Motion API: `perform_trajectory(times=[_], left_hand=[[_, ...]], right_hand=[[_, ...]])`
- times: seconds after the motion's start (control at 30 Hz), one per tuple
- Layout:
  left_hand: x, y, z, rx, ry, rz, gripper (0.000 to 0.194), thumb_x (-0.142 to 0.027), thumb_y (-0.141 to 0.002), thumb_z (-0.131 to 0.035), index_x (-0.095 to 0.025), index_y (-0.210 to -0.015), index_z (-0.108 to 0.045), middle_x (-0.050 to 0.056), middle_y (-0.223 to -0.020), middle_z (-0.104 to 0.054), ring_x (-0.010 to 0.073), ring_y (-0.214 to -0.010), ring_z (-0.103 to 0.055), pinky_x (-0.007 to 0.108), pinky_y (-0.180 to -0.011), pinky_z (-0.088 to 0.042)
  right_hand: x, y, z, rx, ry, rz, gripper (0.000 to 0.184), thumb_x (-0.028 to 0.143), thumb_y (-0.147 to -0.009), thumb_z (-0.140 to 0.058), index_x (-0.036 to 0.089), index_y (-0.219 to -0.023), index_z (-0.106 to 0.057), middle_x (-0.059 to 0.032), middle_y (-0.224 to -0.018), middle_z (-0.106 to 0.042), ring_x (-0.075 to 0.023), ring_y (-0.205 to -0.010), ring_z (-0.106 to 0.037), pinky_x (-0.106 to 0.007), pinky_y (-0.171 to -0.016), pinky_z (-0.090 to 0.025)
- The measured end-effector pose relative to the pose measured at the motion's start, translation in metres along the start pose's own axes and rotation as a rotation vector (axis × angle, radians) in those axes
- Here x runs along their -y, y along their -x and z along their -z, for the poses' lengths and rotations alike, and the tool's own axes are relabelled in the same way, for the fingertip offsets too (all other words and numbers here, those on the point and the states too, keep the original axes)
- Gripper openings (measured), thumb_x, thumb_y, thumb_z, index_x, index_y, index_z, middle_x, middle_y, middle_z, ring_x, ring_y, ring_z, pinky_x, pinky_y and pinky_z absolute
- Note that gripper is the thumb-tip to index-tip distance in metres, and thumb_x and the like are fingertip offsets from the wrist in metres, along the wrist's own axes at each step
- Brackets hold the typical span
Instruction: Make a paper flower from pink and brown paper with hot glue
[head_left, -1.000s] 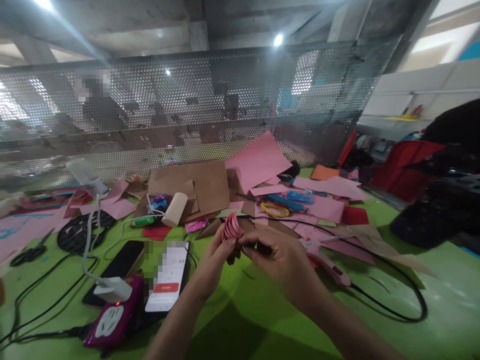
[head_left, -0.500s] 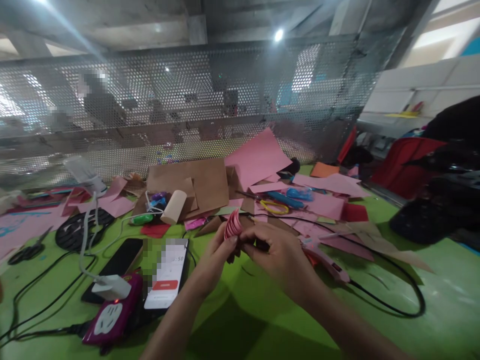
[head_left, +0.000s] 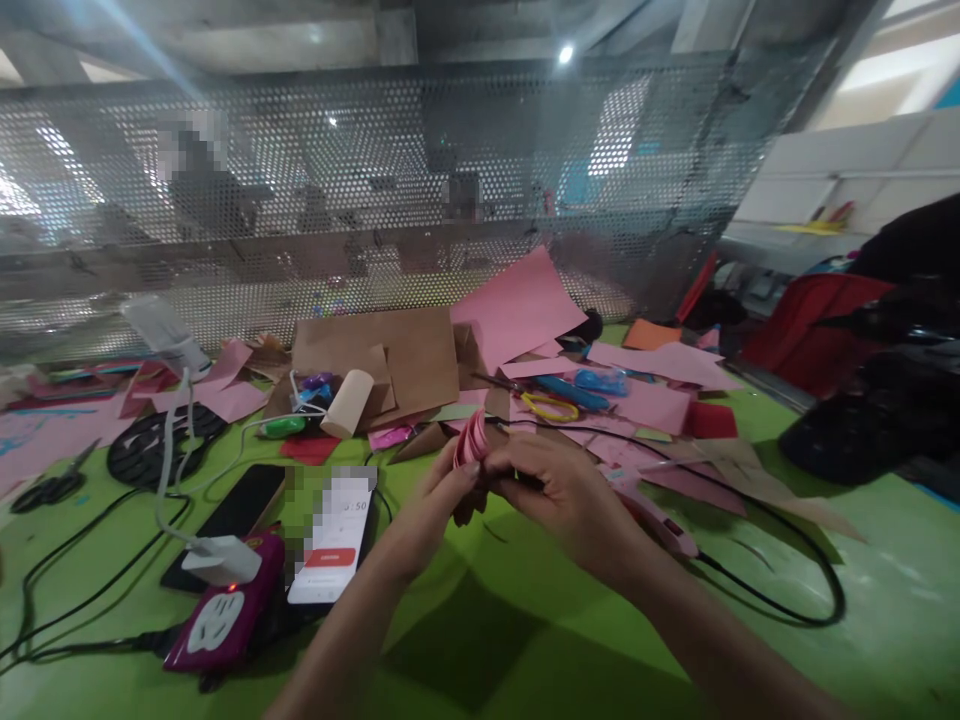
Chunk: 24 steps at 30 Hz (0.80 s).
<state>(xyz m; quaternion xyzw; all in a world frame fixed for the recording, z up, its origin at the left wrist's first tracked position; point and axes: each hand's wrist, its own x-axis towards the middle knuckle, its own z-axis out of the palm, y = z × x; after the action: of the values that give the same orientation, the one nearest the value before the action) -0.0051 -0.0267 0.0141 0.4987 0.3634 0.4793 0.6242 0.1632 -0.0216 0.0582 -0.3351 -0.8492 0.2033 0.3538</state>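
Note:
A small rolled strip of pink paper [head_left: 471,440], its layers forming loose curls, stands up between my two hands above the green table. My left hand [head_left: 442,500] is closed on it, thumb toward me. My right hand [head_left: 551,490] pinches at the roll's lower right side, and the fingertips there are partly hidden. Just beyond my right hand lies a pink glue gun [head_left: 664,525] with a black cord. Left of my left wrist is a phone with a lit screen [head_left: 334,540].
A purple power strip [head_left: 225,620] with a white charger [head_left: 223,560] sits at left, near a dark phone [head_left: 244,515] and black scissors [head_left: 52,488]. Brown cardboard [head_left: 375,350], pink paper sheets [head_left: 517,310] and yellow-handled scissors [head_left: 550,405] lie before a perforated metal screen [head_left: 420,250].
The pink paper roll has turned slightly and shifted a little to the right in my fingers. Both hands keep their hold, and the view has moved slightly.

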Motion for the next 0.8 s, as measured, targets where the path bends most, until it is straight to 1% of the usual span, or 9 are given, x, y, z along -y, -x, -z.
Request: perform_trajectory(times=[0.1,0.2,0.3,0.37,0.5,0.63,0.73,0.8], left_hand=[[0.0019,0.0000,0.0006,0.035,0.058,0.038,0.064,-0.048,-0.084,-0.056,-0.016,-0.138,-0.043,-0.003,-0.062,-0.054,0.0109,-0.052,-0.044,0.023,-0.050,-0.029],[0.0007,0.0015,-0.0002,0.056,0.127,0.059,0.057,-0.046,-0.084,-0.058,-0.017,-0.132,-0.048,-0.004,-0.062,-0.049,0.0098,-0.052,-0.042,0.022,-0.049,-0.024],[-0.0031,0.0032,-0.0023,0.055,0.160,0.099,0.054,-0.049,-0.082,-0.062,-0.020,-0.127,-0.051,-0.006,-0.062,-0.044,0.0087,-0.052,-0.039,0.021,-0.048,-0.021],[-0.0049,0.0039,-0.0040,0.043,0.134,0.129,0.053,-0.051,-0.081,-0.063,-0.022,-0.125,-0.053,-0.006,-0.061,-0.041,0.0082,-0.051,-0.038,0.021,-0.048,-0.020],[-0.0027,0.0038,-0.0058,-0.006,0.085,0.153,0.048,-0.054,-0.082,-0.062,-0.021,-0.117,-0.056,-0.007,-0.060,-0.039,0.0072,-0.050,-0.034,0.020,-0.047,-0.018],[0.0004,0.0034,-0.0046,0.015,0.106,0.158,0.044,-0.053,-0.084,-0.059,-0.021,-0.115,-0.056,-0.008,-0.058,-0.034,0.0075,-0.049,-0.029,0.021,-0.046,-0.016],[-0.0019,0.0041,-0.0035,0.020,0.096,0.166,0.041,-0.052,-0.086,-0.057,-0.021,-0.114,-0.056,-0.007,-0.061,-0.037,0.0076,-0.051,-0.030,0.021,-0.047,-0.017],[-0.0042,0.0048,-0.0035,0.025,0.086,0.177,0.038,-0.051,-0.087,-0.056,-0.021,-0.110,-0.057,-0.006,-0.063,-0.038,0.0077,-0.051,-0.031,0.022,-0.048,-0.017]], right_hand=[[-0.0005,0.0008,0.0016,0.004,0.010,0.020,0.013,0.013,-0.090,-0.060,0.021,-0.084,-0.067,-0.0017,-0.084,-0.066,-0.0161,-0.080,-0.060,-0.027,-0.071,-0.044],[0.0019,0.0004,0.0037,0.026,0.012,0.024,0.015,0.015,-0.092,-0.058,0.020,-0.080,-0.066,-0.0027,-0.083,-0.065,-0.0165,-0.079,-0.059,-0.027,-0.070,-0.045],[0.0028,-0.0002,0.0051,0.043,0.014,0.044,0.018,0.015,-0.091,-0.057,0.019,-0.075,-0.065,-0.0034,-0.082,-0.064,-0.0165,-0.078,-0.059,-0.027,-0.069,-0.045],[0.0016,0.0002,0.0050,0.048,0.011,0.065,0.018,0.016,-0.092,-0.057,0.019,-0.075,-0.064,-0.0039,-0.083,-0.063,-0.0170,-0.079,-0.058,-0.028,-0.070,-0.045],[-0.0022,0.0028,0.0029,0.076,0.003,0.072,0.016,0.012,-0.091,-0.055,0.020,-0.083,-0.066,-0.0040,-0.086,-0.065,-0.0177,-0.081,-0.059,-0.028,-0.073,-0.046],[-0.0022,0.0051,0.0010,0.066,0.016,0.085,0.017,0.006,-0.087,-0.055,0.020,-0.086,-0.066,-0.0028,-0.085,-0.066,-0.0171,-0.082,-0.060,-0.028,-0.073,-0.046],[-0.0009,0.0071,0.0013,0.067,-0.004,0.076,0.017,0.005,-0.083,-0.057,0.020,-0.088,-0.064,-0.0020,-0.088,-0.066,-0.0166,-0.083,-0.059,-0.028,-0.074,-0.046],[-0.0008,0.0088,0.0022,0.062,-0.025,0.045,0.016,0.006,-0.081,-0.059,0.020,-0.089,-0.062,-0.0020,-0.088,-0.065,-0.0161,-0.080,-0.058,-0.027,-0.071,-0.046]])
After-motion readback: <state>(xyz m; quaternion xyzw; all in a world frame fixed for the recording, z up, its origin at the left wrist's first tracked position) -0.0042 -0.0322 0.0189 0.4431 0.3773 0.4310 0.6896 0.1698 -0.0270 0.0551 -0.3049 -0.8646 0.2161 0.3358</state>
